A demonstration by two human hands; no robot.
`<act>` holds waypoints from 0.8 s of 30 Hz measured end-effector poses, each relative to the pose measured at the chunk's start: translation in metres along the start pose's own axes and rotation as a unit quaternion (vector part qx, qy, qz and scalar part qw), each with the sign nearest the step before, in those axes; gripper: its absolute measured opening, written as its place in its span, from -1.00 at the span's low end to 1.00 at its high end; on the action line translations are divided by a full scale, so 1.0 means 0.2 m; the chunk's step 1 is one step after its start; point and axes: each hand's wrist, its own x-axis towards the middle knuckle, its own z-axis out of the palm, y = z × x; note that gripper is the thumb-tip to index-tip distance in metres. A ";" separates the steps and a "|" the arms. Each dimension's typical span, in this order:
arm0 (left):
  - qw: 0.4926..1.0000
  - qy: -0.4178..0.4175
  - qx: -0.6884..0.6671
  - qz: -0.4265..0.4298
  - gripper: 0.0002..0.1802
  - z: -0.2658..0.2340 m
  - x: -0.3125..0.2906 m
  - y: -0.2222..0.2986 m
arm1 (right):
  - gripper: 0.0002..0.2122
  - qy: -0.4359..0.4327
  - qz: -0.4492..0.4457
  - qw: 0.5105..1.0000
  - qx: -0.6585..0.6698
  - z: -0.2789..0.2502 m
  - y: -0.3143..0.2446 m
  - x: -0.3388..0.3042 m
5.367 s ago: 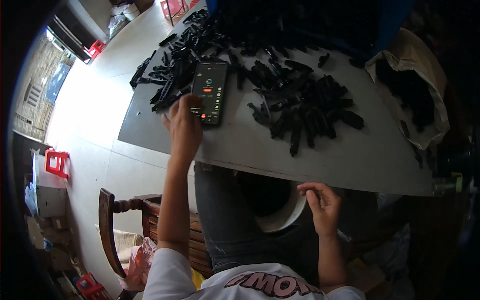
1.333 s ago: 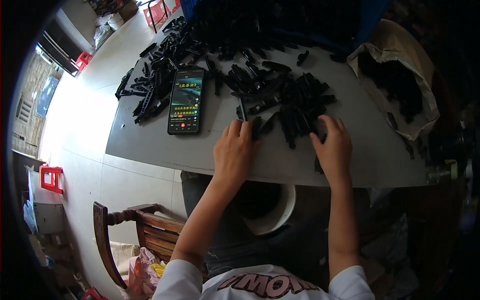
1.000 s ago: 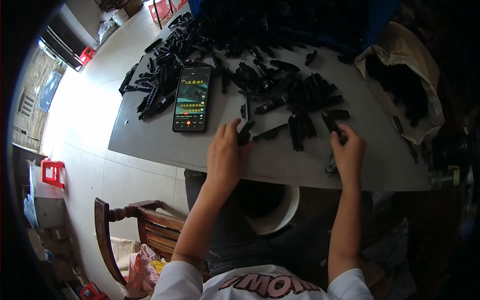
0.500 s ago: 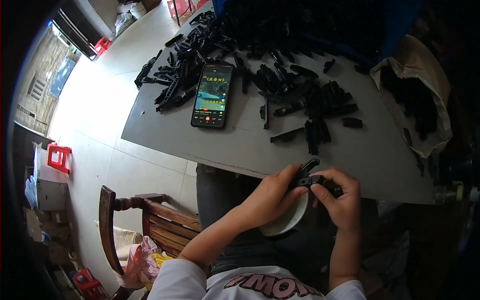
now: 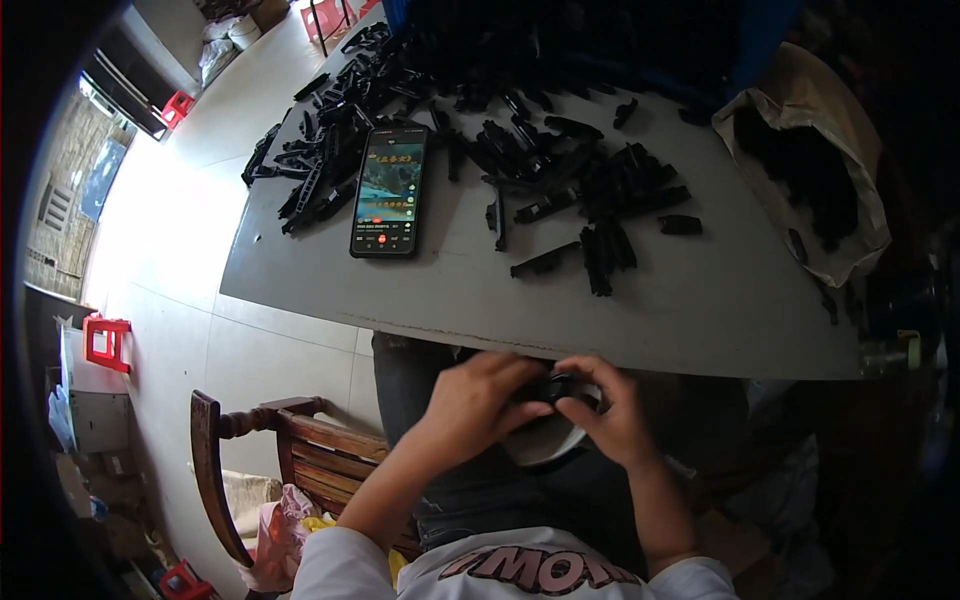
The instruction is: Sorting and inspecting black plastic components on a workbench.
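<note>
A small black plastic part (image 5: 556, 386) sits between my two hands, mostly covered by the fingers. My left hand (image 5: 478, 397) is closed on one side of it, with its fingers smeared a little by motion. Thumb and fingers of my right hand (image 5: 612, 412) close around the other side. Just under the hands, over my lap, is a round white bowl (image 5: 552, 457); my hands hide part of its inside. Beyond the table's near edge lie loose black plastic parts (image 5: 606, 256), the closest ones in a small cluster.
A grey table (image 5: 470, 290) carries a large heap of black parts (image 5: 330, 160) and a lit phone (image 5: 390, 192). An open sack (image 5: 866, 225) with dark contents stands at the right. To my left is a wooden chair (image 5: 330, 440) with cloth or bags on it.
Both hands have come down and left, off the table's edge and over the bowl, with the black part between them. The view has shifted slightly.
</note>
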 end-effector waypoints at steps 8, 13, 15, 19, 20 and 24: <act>0.938 0.256 0.231 0.041 -0.69 0.00 0.43 -0.08 | -0.75 0.269 -0.069 0.903 -0.327 -0.50 0.16 0.40; 0.976 0.185 0.113 -0.016 -0.67 -0.01 0.42 -0.11 | -0.77 0.251 -0.096 0.785 -0.557 -0.61 0.27 0.48; 0.982 0.186 -0.014 -0.043 -0.69 -0.03 0.37 -0.11 | -0.77 0.268 -0.072 0.849 -0.449 -0.62 0.29 0.46; 0.964 0.154 -0.216 -0.011 -0.75 0.00 0.30 -0.15 | -0.78 0.214 0.035 0.960 0.179 -0.46 0.14 0.33; 0.941 0.158 -0.289 0.074 -0.74 0.03 0.28 -0.16 | -0.79 0.174 0.031 0.951 0.253 -0.38 0.08 0.29; 0.826 0.080 -0.557 -0.046 -0.69 0.06 0.25 -0.04 | -0.81 0.134 0.029 0.888 0.439 -0.18 -0.05 0.19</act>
